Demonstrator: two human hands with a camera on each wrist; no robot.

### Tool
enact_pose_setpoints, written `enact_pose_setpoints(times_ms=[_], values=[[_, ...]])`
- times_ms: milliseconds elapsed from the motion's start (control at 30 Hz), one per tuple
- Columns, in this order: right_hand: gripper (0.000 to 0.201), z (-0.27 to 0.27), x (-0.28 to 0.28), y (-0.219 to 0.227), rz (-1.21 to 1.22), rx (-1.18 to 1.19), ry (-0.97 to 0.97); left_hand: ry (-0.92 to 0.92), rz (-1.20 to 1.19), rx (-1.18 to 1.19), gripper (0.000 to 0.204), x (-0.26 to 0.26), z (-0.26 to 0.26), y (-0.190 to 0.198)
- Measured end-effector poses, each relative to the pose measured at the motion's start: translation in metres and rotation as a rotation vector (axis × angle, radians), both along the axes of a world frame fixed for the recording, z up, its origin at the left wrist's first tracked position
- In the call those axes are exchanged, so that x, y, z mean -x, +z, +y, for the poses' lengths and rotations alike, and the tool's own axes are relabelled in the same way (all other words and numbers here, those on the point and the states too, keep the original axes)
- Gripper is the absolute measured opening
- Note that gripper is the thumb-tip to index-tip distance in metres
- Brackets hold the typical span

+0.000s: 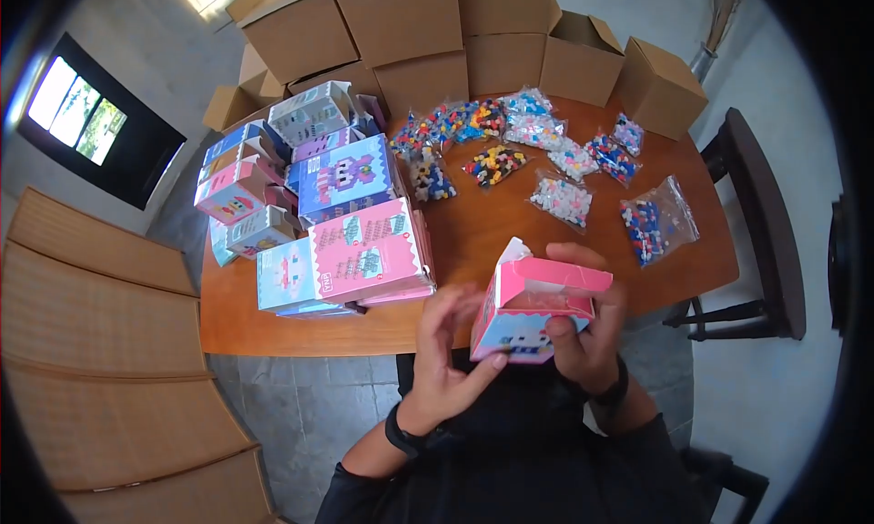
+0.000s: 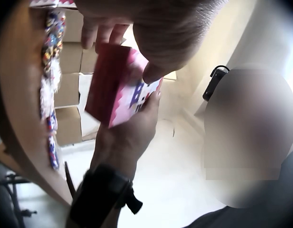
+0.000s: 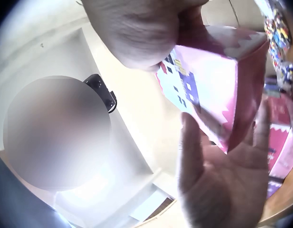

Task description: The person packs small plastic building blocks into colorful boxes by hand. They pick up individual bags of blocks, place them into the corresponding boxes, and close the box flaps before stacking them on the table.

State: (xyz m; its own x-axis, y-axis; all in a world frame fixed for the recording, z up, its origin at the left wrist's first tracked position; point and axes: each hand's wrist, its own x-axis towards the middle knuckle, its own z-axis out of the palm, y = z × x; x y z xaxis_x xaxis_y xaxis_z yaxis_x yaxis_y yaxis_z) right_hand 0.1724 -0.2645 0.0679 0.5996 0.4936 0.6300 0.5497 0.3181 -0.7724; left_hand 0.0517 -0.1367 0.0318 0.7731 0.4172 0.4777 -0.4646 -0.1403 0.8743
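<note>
A small pink and light-blue cardboard box [image 1: 533, 310] is held up over the table's near edge, its pink top flap raised. My right hand [image 1: 587, 342] grips it from the right side, thumb on the front face and fingers behind. My left hand [image 1: 446, 369] is at the box's left, its thumb along the lower front edge. In the right wrist view the left hand [image 3: 227, 175] has its palm spread under the box's corner, thumb and fingers fairly straight.
Stacked colourful boxes [image 1: 373, 251] stand on the left of the wooden table [image 1: 482, 223]. Several clear bags of small coloured pieces [image 1: 560, 201] lie across the middle and right. Large brown cartons [image 1: 401, 32] line the back. A dark chair [image 1: 760, 242] stands at the right.
</note>
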Motion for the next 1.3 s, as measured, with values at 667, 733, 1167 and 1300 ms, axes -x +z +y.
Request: enact_pose_setpoints(times_ms=[667, 733, 1167, 1300], values=[[0.023, 0.007, -0.099, -0.019, -0.373, 0.333, 0.124, -0.092, 0.105, -0.083, 0.066, -0.091, 0.01, -0.041], [0.022, 0.008, -0.095, -0.017, -0.414, 0.336, 0.085, -0.04, 0.128, -0.211, 0.071, -0.09, 0.012, -0.035], [0.039, -0.006, -0.078, -0.016, -0.631, 0.528, -0.099, -0.029, 0.04, -0.25, 0.052, -0.088, 0.016, -0.044], [0.039, -0.022, -0.087, -0.036, -0.431, 0.418, 0.046, -0.023, 0.139, -0.368, 0.056, -0.08, 0.019, -0.039]])
